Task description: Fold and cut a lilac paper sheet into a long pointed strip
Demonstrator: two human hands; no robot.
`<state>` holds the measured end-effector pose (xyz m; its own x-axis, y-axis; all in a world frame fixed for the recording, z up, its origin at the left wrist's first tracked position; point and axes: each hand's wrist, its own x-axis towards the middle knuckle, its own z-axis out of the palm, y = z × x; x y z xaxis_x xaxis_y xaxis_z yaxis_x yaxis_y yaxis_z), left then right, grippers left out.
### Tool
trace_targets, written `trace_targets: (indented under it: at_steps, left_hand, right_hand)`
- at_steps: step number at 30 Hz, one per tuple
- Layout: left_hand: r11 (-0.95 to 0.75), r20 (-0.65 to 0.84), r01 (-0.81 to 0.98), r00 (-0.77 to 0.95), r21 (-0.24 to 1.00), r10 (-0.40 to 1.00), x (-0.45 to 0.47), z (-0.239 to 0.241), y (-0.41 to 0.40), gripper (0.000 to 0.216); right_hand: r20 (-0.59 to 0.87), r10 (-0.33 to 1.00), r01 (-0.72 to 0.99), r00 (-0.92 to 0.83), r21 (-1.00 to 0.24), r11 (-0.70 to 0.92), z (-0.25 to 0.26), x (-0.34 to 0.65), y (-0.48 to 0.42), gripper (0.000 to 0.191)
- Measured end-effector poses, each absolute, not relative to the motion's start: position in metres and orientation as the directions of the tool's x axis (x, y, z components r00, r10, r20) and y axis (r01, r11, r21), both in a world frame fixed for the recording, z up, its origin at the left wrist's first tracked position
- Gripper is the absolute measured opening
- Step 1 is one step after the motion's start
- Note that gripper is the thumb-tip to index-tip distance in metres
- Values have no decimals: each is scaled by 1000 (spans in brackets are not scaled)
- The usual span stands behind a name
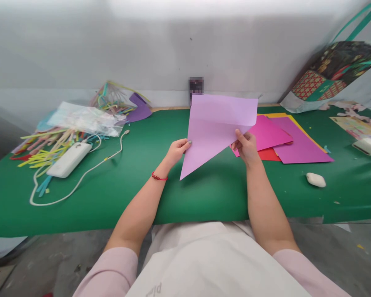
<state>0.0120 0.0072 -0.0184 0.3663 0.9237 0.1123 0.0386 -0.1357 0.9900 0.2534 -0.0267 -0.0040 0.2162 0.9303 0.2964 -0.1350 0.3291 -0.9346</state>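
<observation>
One lilac sheet (218, 119) was held above the green surface (136, 206), pinched at two places.
The left hand (177, 152) pinched its left edge between thumb and fingers; the right hand (246, 147) likewise pinched its slanting lower edge, near a pink sheet (270, 133) partly overlapping a purple one (303, 144).

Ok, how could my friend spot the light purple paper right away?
Find the green table, then look above its middle. There, the left hand and right hand hold up the light purple paper. Unlike the brighter sheets lying to the right, it is pale and raised, with a sharp corner pointing down.
</observation>
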Motion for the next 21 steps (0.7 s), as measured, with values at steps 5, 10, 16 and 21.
trace_targets:
  at_steps: [5, 10, 16, 21]
  left_hand:
    - [-141, 125, 16, 372, 990, 920, 14, -19, 7, 35]
    - [-162, 144, 19, 376, 987, 916, 15, -19, 7, 37]
    - [-152, 127, 36, 377, 988, 917, 11, -19, 8, 34]
    - [-145, 123, 29, 379, 989, 917, 11, -19, 8, 35]
  right_hand:
    - [304, 911, -118, 280, -930, 347, -7, 253, -23, 45]
    - [275, 917, -137, 289, -936, 324, -8, 254, -22, 43]
    - [326, 898, -138, 296, -916, 378, -6, 256, -24, 49]
    - [357, 863, -88, 359, -907, 412, -8, 256, -22, 45]
